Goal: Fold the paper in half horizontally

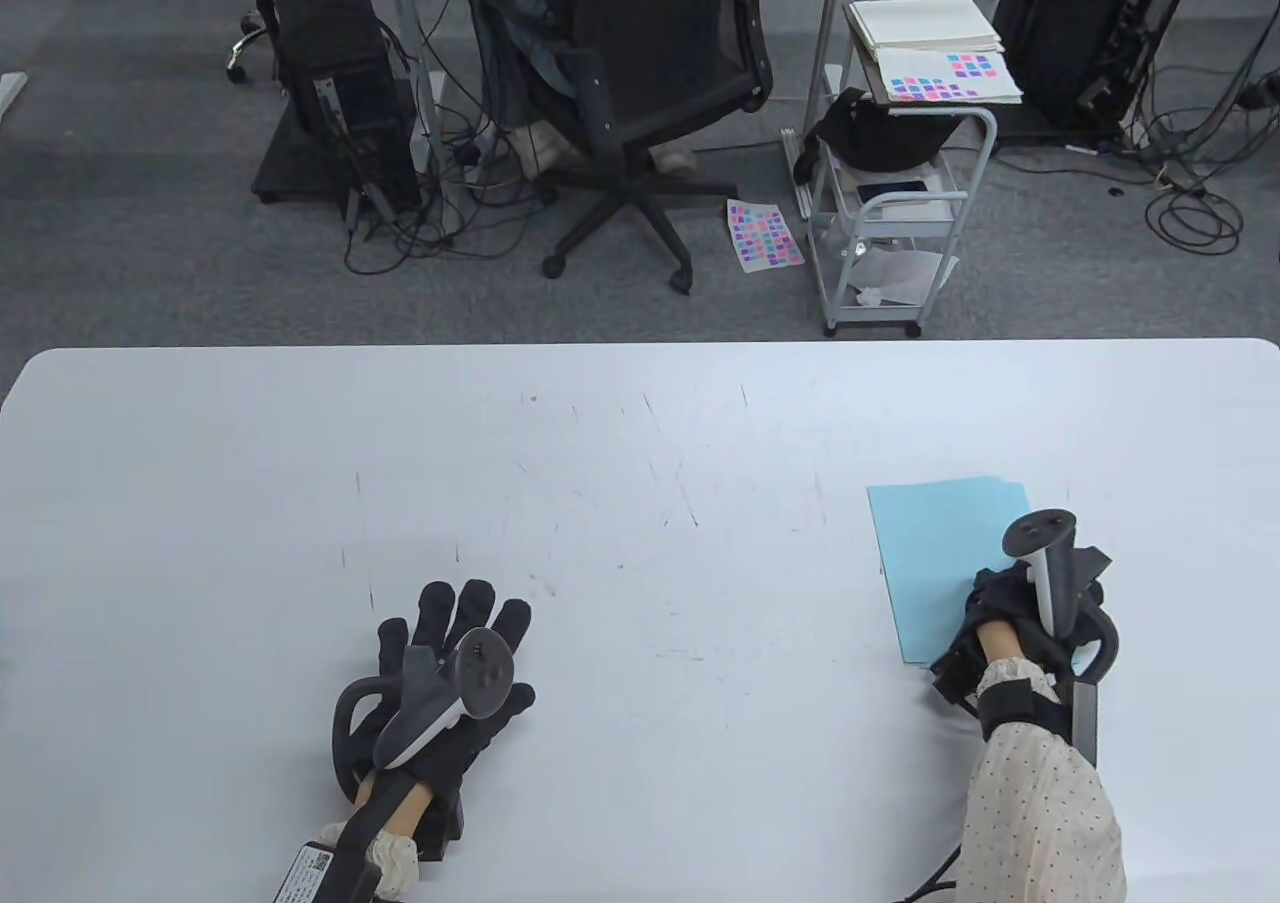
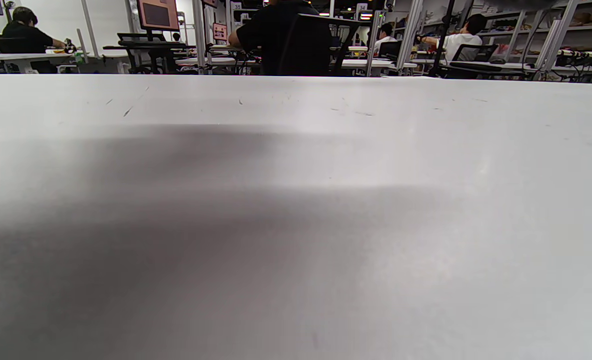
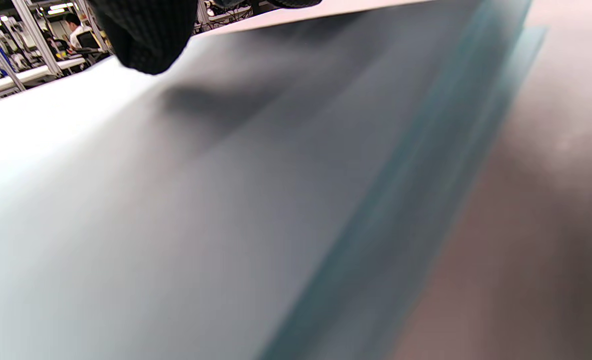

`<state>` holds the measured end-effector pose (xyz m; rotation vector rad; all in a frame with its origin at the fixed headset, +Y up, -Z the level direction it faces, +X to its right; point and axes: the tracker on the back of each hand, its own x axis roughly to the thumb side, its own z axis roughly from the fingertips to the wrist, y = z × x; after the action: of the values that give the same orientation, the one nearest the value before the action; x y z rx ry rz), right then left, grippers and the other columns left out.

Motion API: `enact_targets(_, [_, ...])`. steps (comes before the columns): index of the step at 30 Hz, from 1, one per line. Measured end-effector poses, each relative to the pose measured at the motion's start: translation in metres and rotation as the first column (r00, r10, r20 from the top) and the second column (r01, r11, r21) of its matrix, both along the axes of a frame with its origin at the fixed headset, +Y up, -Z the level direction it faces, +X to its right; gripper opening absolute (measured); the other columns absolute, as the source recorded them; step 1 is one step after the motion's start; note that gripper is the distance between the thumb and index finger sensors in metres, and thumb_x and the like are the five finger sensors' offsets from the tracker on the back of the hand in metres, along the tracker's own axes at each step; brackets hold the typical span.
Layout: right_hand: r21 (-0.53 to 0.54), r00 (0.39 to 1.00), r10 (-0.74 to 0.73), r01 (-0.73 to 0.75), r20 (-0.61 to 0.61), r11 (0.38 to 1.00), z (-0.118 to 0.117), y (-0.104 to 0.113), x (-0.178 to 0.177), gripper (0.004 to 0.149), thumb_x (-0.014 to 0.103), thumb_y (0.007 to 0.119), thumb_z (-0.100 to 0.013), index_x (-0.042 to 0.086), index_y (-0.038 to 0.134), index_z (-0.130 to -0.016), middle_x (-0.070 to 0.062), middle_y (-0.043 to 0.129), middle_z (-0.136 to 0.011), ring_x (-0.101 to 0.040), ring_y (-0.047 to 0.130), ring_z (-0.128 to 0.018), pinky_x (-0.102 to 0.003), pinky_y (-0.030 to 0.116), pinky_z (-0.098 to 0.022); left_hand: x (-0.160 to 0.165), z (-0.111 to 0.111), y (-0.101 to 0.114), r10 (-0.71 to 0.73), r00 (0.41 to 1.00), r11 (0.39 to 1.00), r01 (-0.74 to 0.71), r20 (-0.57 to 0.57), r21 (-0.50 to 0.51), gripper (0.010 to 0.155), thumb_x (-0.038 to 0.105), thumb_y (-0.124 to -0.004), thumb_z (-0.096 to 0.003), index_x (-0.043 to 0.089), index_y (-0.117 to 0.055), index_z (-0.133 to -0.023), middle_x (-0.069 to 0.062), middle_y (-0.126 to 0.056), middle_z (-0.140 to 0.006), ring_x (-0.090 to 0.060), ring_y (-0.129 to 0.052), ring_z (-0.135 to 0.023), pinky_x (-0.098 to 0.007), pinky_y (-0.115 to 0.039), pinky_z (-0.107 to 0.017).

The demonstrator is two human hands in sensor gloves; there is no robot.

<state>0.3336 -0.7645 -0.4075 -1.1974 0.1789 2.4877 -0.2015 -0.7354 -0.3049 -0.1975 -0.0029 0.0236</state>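
Note:
A light blue paper (image 1: 935, 553) lies on the white table (image 1: 640, 443) at the right. Two offset layer edges show at its far right corner, so it lies doubled over. My right hand (image 1: 1000, 598) rests over the paper's near right part, its fingers hidden under the tracker. In the right wrist view the paper (image 3: 226, 200) fills the frame with two stacked edges at the right, and one gloved fingertip (image 3: 146, 35) hangs just above it, gripping nothing. My left hand (image 1: 450, 643) lies flat on the bare table at the left with fingers spread, far from the paper.
The left wrist view shows only the white table top (image 2: 296, 200). Beyond the table's far edge stand an office chair (image 1: 650, 93) and a small cart (image 1: 900, 213) with papers on the floor.

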Motion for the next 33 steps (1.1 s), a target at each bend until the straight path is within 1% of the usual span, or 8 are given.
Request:
enact_targets(3, [0.044, 0.999, -0.011, 0.013, -0.047, 0.999, 0.003, 0.011, -0.012, 0.076, 0.041, 0.073, -0.048, 0.024, 0.03, -0.108, -0.009, 0.024, -0.114, -0.041, 0.018, -0.104, -0.065, 0.023, -0.074, 0.001, 0.001, 0.0, 0.001, 1.0, 1.0, -0.001, 0.005, 0.001, 0.078, 0.064, -0.065, -0.0349, 0.061, -0.024, -0.101, 0.022, -0.014, -0.12, -0.019, -0.01, -0.117, -0.058, -0.023, -0.087])
enact_targets(9, [0.093, 0.972, -0.028, 0.051, -0.235, 0.994, 0.016, 0.034, -0.058, 0.074, 0.042, 0.072, -0.048, 0.024, 0.033, -0.108, -0.008, 0.026, -0.115, -0.042, 0.018, -0.104, -0.066, 0.021, -0.073, 0.007, 0.002, -0.001, 0.002, 1.0, 1.0, -0.002, 0.026, -0.003, 0.078, 0.064, -0.065, -0.0349, 0.061, -0.023, -0.101, 0.022, -0.013, -0.12, -0.018, -0.01, -0.117, -0.058, -0.023, -0.088])
enact_targets(12, [0.111, 0.94, -0.021, 0.063, -0.339, 0.992, 0.027, 0.044, -0.086, 0.074, 0.042, 0.072, -0.048, 0.024, 0.034, -0.108, -0.009, 0.026, -0.115, -0.042, 0.018, -0.104, -0.066, 0.021, -0.073, 0.01, 0.003, -0.002, -0.002, 0.999, 1.0, 0.002, 0.036, -0.008, 0.078, 0.064, -0.065, -0.035, 0.061, -0.023, -0.101, 0.022, -0.013, -0.12, -0.018, -0.01, -0.117, -0.058, -0.023, -0.088])
enact_targets(17, [0.144, 0.871, 0.035, 0.041, -0.49, 0.989, 0.045, 0.053, -0.125, 0.074, 0.043, 0.072, -0.048, 0.024, 0.034, -0.108, -0.008, 0.026, -0.116, -0.042, 0.017, -0.104, -0.067, 0.019, -0.073, 0.013, 0.005, -0.002, -0.001, 0.999, 1.0, 0.001, 0.05, -0.002, 0.079, 0.064, -0.065, -0.0349, 0.061, -0.023, -0.101, 0.022, -0.013, -0.12, -0.019, -0.009, -0.117, -0.058, -0.023, -0.087])
enact_targets(21, [0.172, 0.799, 0.079, 0.031, -0.596, 0.985, 0.061, 0.052, -0.155, 0.074, 0.044, 0.072, -0.048, 0.025, 0.034, -0.109, -0.008, 0.026, -0.116, -0.042, 0.015, -0.104, -0.068, 0.017, -0.072, 0.014, 0.007, -0.001, 0.012, 0.998, 1.0, -0.012, 0.055, 0.003, 0.079, 0.064, -0.065, -0.035, 0.06, -0.022, -0.101, 0.022, -0.012, -0.119, -0.019, -0.009, -0.116, -0.058, -0.023, -0.087])
enact_targets(27, [0.193, 0.653, 0.18, -0.053, -0.736, 0.98, 0.083, 0.041, -0.195, 0.073, 0.043, 0.072, -0.048, 0.029, 0.035, -0.109, -0.004, 0.02, -0.118, -0.042, 0.01, -0.105, -0.069, 0.014, -0.072, 0.015, 0.009, -0.001, 0.004, 0.998, 1.0, -0.004, 0.056, 0.003, 0.078, 0.064, -0.065, -0.0348, 0.06, -0.023, -0.101, 0.021, -0.013, -0.119, -0.02, -0.009, -0.116, -0.059, -0.023, -0.087])
enact_targets(30, [0.22, 0.607, 0.198, -0.039, -0.769, 0.975, 0.089, 0.034, -0.206, 0.072, 0.044, 0.073, -0.048, 0.031, 0.038, -0.109, -0.003, 0.024, -0.119, -0.041, 0.011, -0.106, -0.069, 0.015, -0.072, 0.015, 0.009, 0.0, -0.01, 0.999, 1.0, 0.009, 0.053, 0.012, 0.078, 0.064, -0.065, -0.0347, 0.06, -0.023, -0.101, 0.021, -0.013, -0.12, -0.02, -0.009, -0.116, -0.059, -0.023, -0.087])
enact_targets(33, [0.219, 0.572, 0.196, -0.029, -0.796, 0.975, 0.092, 0.028, -0.212, 0.075, 0.05, 0.074, -0.045, 0.035, 0.037, -0.109, -0.002, 0.023, -0.12, -0.041, 0.009, -0.106, -0.069, 0.014, -0.072, 0.015, 0.009, 0.0, -0.014, 0.998, 1.0, 0.013, 0.054, 0.024, 0.079, 0.064, -0.065, -0.0347, 0.061, -0.022, -0.101, 0.021, -0.012, -0.12, -0.02, -0.008, -0.116, -0.06, -0.02, -0.086])
